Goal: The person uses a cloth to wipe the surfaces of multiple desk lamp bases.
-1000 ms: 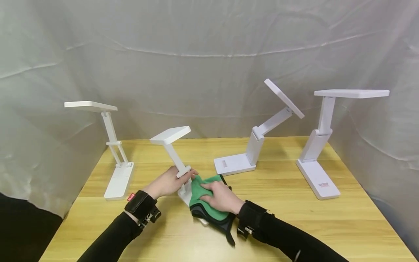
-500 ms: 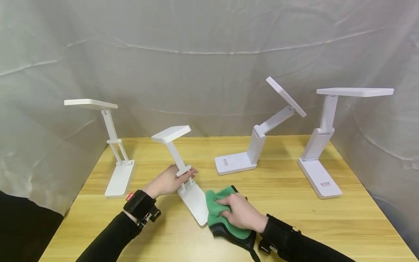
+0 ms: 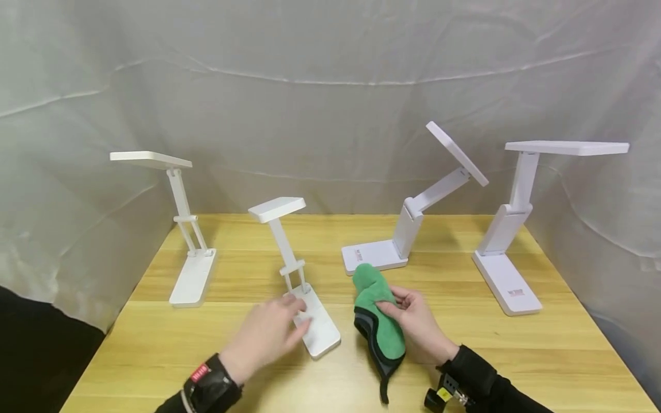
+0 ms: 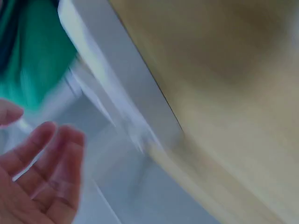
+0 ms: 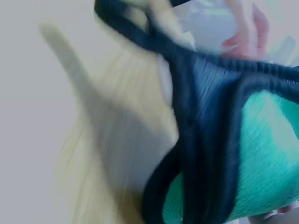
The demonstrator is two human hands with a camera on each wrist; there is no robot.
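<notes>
A white folding desk lamp [image 3: 321,330] stands left of centre in the head view, its base angled toward the front right. My left hand [image 3: 268,332] hovers over the left edge of that base, fingers loosely bent and holding nothing. In the left wrist view the same fingers [image 4: 44,163] appear apart from the white lamp. My right hand [image 3: 422,324] pinches a folded green cleaning cloth [image 3: 379,304] with black trim, thumb in front. The cloth's black loop hangs down, and its green face [image 5: 268,154] and dark edging fill much of the right wrist view.
A second white lamp [image 3: 193,278] stands at the left. Behind the cloth is a lamp [image 3: 374,255] with a tilted head, and another lamp [image 3: 508,284] stands at the right. All rest on a wooden table [image 3: 454,292] backed by a grey curtain [image 3: 330,115].
My left hand has let go of the lamp's stem and come forward beside its base. My right hand has drawn the cloth off the base to the right and lifted it, now folded narrower.
</notes>
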